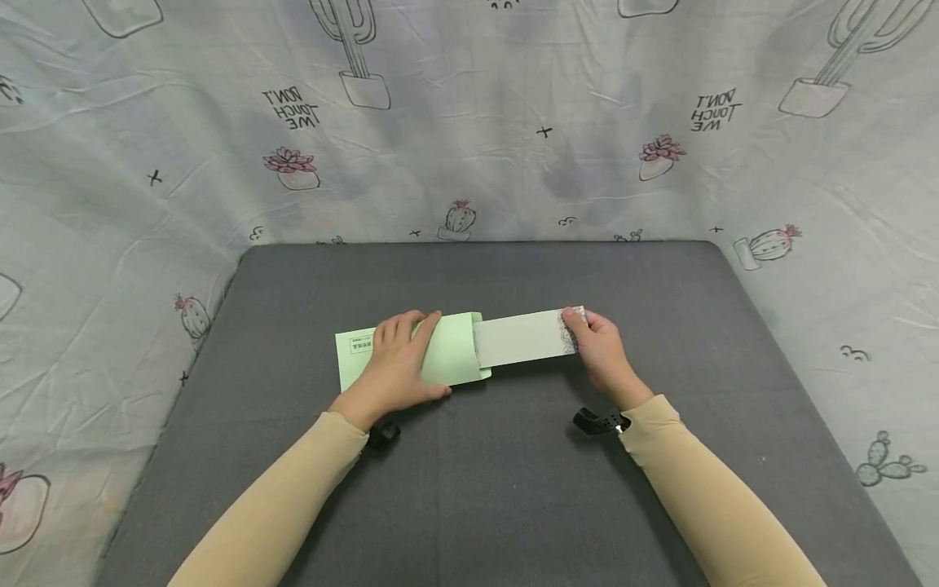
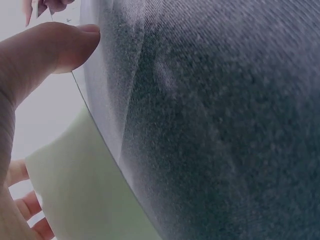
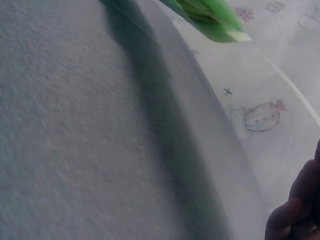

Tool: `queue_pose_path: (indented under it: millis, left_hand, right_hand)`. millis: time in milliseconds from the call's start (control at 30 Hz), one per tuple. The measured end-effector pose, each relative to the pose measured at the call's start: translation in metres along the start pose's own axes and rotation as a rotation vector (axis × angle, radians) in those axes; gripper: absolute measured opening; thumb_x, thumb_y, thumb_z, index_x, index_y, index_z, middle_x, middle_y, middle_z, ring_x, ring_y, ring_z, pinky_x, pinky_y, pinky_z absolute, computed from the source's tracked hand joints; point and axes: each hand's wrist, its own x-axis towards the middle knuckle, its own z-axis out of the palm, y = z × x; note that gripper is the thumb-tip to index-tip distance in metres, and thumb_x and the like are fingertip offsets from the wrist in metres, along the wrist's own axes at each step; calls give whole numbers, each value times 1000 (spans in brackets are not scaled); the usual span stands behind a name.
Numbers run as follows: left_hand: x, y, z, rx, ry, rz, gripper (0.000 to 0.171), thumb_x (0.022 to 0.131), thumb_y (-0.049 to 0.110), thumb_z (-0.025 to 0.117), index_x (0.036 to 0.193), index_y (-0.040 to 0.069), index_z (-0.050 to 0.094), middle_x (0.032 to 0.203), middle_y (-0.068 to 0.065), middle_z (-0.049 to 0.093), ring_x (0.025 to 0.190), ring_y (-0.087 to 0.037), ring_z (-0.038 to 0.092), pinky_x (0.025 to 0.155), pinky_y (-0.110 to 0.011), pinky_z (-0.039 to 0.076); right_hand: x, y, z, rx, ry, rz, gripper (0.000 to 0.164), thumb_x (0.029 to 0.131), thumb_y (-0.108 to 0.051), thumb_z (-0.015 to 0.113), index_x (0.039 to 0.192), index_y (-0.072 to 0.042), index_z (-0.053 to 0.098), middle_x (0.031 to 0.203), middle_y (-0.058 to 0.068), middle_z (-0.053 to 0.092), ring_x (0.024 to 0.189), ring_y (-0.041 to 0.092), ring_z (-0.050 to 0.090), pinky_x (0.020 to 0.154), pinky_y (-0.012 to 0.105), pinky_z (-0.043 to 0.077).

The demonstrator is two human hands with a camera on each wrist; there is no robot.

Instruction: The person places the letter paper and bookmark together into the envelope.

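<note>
A pale green envelope (image 1: 456, 349) lies slightly tilted above the middle of the grey table, its mouth facing right. My left hand (image 1: 396, 363) grips it across its width, fingers at the far edge and thumb by the near edge. In the left wrist view the thumb (image 2: 65, 47) and fingertips stand on opposite sides of the green envelope (image 2: 95, 175). A long white card (image 1: 519, 338) with a floral patterned end sticks out of the mouth; its left end is hidden inside. My right hand (image 1: 605, 359) pinches the card's right end, thumb on top.
The grey table (image 1: 513, 489) has rounded far corners. A white cloth (image 1: 499, 179) printed with cacti hangs behind it and at both sides. Dark wrist devices (image 1: 597, 421) sit below both hands.
</note>
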Motion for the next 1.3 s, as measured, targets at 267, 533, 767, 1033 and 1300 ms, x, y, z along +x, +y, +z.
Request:
queue_pose_path:
  millis: [267, 533, 767, 1033, 1300]
  left_hand:
    - [-1, 2, 1, -6, 27, 21, 114, 64, 56, 83, 153, 15, 25, 139, -14, 30, 128, -34, 27, 106, -54, 15]
    - [-1, 2, 0, -3, 27, 13, 114, 64, 56, 83, 153, 15, 24, 140, -14, 30, 128, -35, 26, 106, -55, 15]
    - [-2, -2, -1, 2, 26, -8, 114, 64, 56, 82, 153, 15, 24, 141, -14, 28, 129, -36, 25, 106, -55, 14]
    - [0, -4, -1, 7, 29, -12, 113, 64, 56, 82, 153, 16, 24, 141, -15, 28, 129, -37, 25, 106, -55, 14]
    - [3, 1, 1, 0, 23, -21, 113, 65, 56, 82, 153, 15, 24, 141, -15, 28, 128, -37, 25, 105, -56, 14]
  right_hand:
    - [-10, -3, 16, -52, -25, -8, 41, 102, -29, 51, 113, 9, 62, 86, 2, 67, 73, 11, 62, 64, 25, 51]
    - [-13, 1, 26, -59, -68, -26, 38, 102, -28, 50, 113, 6, 61, 89, 4, 66, 74, 11, 61, 65, 25, 50]
    - [-14, 4, 21, -105, -90, -43, 31, 101, -23, 52, 115, 4, 57, 92, 6, 64, 78, 11, 59, 68, 23, 48]
    - [-9, 6, 13, -129, -34, -24, 31, 97, -19, 59, 118, 4, 57, 90, 5, 64, 78, 9, 56, 68, 23, 45]
    - [-7, 4, 23, -119, -18, -18, 30, 94, -24, 65, 108, 2, 60, 84, 3, 64, 72, 10, 55, 65, 27, 44]
